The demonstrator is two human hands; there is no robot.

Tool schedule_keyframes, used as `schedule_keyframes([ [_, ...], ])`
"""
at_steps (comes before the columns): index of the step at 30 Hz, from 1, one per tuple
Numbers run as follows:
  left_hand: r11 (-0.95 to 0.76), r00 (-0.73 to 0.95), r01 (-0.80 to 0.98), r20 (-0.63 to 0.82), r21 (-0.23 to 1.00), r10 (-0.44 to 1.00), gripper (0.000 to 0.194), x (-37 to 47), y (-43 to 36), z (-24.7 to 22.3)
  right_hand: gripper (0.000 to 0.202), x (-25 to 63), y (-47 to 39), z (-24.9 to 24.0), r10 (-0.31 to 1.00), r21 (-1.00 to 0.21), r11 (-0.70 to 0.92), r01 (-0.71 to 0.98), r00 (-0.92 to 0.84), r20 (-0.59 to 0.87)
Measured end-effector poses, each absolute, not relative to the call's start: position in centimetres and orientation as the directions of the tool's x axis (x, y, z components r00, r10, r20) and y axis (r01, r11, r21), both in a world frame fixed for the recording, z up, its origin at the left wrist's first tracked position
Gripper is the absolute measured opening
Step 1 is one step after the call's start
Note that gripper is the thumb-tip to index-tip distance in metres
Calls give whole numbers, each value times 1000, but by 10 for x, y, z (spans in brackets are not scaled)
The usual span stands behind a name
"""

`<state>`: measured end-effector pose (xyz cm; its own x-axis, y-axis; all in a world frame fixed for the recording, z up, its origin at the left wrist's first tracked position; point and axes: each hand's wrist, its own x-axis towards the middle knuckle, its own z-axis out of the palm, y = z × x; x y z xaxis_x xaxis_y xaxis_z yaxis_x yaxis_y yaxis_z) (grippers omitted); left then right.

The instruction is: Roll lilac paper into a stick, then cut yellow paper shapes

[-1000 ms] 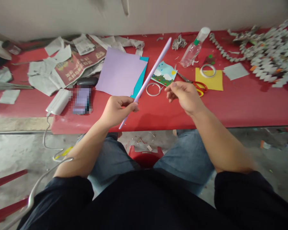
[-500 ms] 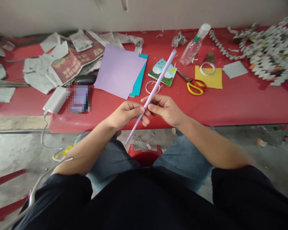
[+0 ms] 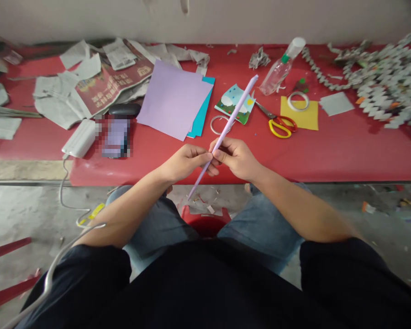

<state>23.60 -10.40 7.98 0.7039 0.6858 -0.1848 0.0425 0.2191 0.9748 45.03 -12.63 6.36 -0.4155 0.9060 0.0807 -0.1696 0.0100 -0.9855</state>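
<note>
A thin, long purple paper tube [image 3: 237,108] slants from lower left to upper right over the front edge of the red table [image 3: 329,155]. My left hand [image 3: 188,161] pinches it near the middle, thumb on top. Right beside it, my right hand [image 3: 238,157] has thumb and fingers closed on the same tube, a little higher up. Behind the hands lie a stack of purple sheets [image 3: 173,100] over blue ones [image 3: 203,109], a ring of tape [image 3: 213,130] and a small painted card [image 3: 228,99] partly covered by the tube.
Scissors [image 3: 277,124], a yellow paper [image 3: 308,119] with a tape roll [image 3: 307,102], and a clear bottle [image 3: 276,75] lie to the right. Folded paper chains [image 3: 387,84] fill the far right. Newspaper [image 3: 106,91], a phone [image 3: 115,137] and a white power bank [image 3: 80,138] are left.
Both hands and the tube have shifted slightly right in view. The tube's upper end now looks flatter and angled. Both hands still hold it.
</note>
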Motion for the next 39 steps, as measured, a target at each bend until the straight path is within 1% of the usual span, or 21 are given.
schedule_keyframes([
  [4, 192, 658, 64, -186, 979, 729, 35, 237, -106, 80, 36, 448, -126, 62, 918, -989, 15, -150, -390, 73],
  [8, 155, 664, 80, -168, 985, 728, 31, 236, -106, 84, 42, 448, -126, 62, 916, -992, 25, -121, -394, 72],
  [10, 132, 651, 101, -166, 986, 740, 29, 236, -108, 86, 41, 449, -126, 61, 919, -995, 19, -103, -391, 58],
  [13, 52, 576, 159, -136, 986, 806, 23, 238, -113, 85, 38, 449, -126, 60, 932, -998, 34, -44, -360, 47],
  [16, -98, 448, 250, -26, 963, 893, 18, 241, -121, 84, 37, 449, -127, 58, 951, -996, 76, 43, -303, 60],
  [18, -162, 369, 292, 45, 943, 928, 14, 243, -126, 83, 39, 448, -127, 56, 958, -993, 87, 83, -279, 61],
  [21, -189, 321, 318, 82, 929, 944, 9, 246, -131, 80, 41, 447, -129, 52, 966, -991, 82, 104, -251, 54],
  [24, -164, 324, 324, 53, 932, 945, 15, 248, -130, 77, 43, 445, -130, 51, 972, -995, 59, 83, -230, 39],
  [26, -93, 337, 262, -1, 961, 941, 15, 248, -127, 76, 45, 444, -130, 53, 970, -999, 41, 30, -239, 32],
  [29, 74, 370, 30, -80, 997, 925, 18, 245, -118, 77, 47, 446, -130, 60, 969, -998, 21, -62, -246, 36],
  [31, 181, 367, -141, -119, 973, 922, 19, 242, -111, 79, 50, 449, -129, 64, 976, -997, 15, -80, -215, 32],
  [33, 253, 342, -252, -159, 934, 926, 19, 237, -103, 80, 53, 455, -127, 66, 986, -997, 10, -76, -164, 22],
  [36, 294, 292, -311, -203, 904, 935, 17, 230, -92, 80, 54, 462, -123, 65, 996, -993, -13, -114, -89, -3],
  [39, 321, 250, -338, -245, 885, 937, 15, 225, -85, 76, 52, 464, -119, 59, 996, -979, -83, -188, -61, -72],
])
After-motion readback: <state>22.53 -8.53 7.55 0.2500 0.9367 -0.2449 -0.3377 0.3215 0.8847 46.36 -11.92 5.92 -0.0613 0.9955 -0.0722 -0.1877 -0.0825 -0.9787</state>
